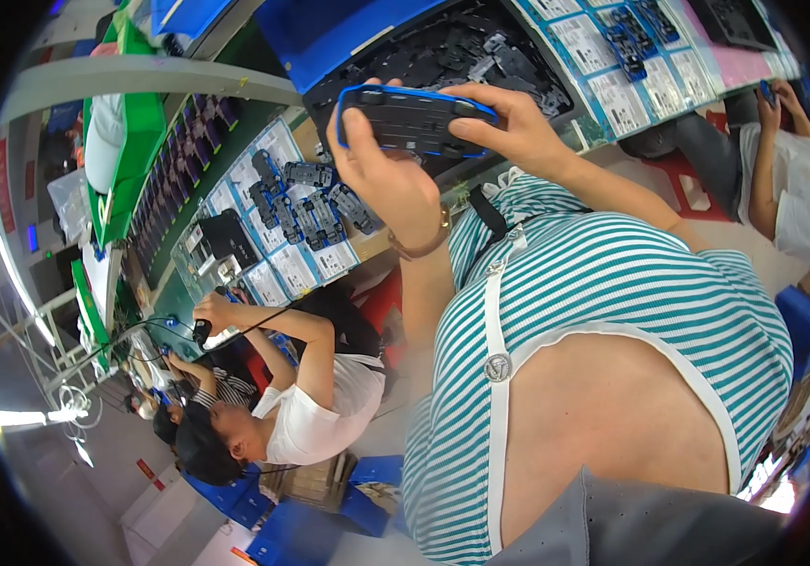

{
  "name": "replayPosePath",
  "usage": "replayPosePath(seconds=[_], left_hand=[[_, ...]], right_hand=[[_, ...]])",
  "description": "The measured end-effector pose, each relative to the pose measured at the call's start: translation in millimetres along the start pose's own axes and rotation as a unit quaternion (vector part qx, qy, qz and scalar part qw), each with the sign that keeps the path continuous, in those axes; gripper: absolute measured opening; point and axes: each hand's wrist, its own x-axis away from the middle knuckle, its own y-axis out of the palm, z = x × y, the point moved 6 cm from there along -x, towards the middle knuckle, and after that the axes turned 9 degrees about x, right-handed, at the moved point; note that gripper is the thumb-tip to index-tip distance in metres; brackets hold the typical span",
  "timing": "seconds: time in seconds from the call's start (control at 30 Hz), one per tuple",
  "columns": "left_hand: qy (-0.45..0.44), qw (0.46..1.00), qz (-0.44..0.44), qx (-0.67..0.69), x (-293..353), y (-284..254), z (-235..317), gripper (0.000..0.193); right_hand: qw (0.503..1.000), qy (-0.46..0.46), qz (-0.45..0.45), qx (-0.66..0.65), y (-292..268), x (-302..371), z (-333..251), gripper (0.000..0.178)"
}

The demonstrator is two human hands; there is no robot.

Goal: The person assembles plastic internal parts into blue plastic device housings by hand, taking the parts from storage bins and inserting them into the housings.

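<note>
Both my hands hold a toy car [405, 118] with its flat black underside turned toward me and a bright blue body edge round it. My left hand [389, 184] grips the left end, its thumb pressed on the black base. At the other end my right hand [518, 132] closes round the car with thumb and fingers. Just beyond it lies a black tray [462, 57] heaped with loose black plastic parts. To the left, several black and blue car assemblies [306, 208] sit on printed sheets on the bench.
More blue and black assemblies [633, 42] rest on sheets [612, 104] at the far right. A blue bin [320, 38] stands behind the tray. A grey curved bar [150, 75] crosses at left. Co-workers sit on both sides, one in a white shirt [325, 401] at left.
</note>
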Motion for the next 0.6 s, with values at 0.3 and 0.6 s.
replayPosePath(seconds=[0.3, 0.6], left_hand=[[-0.099, 0.99, 0.044, 0.089, 1, -26, -1, 0.039], [-0.072, 0.997, 0.02, 0.003, 0, -34, -6, 0.03]], right_hand=[[0.994, 0.024, -0.031, -0.106, 13, 15, -18, 0.055], [0.988, 0.037, 0.045, -0.14, 27, 26, -1, 0.043]])
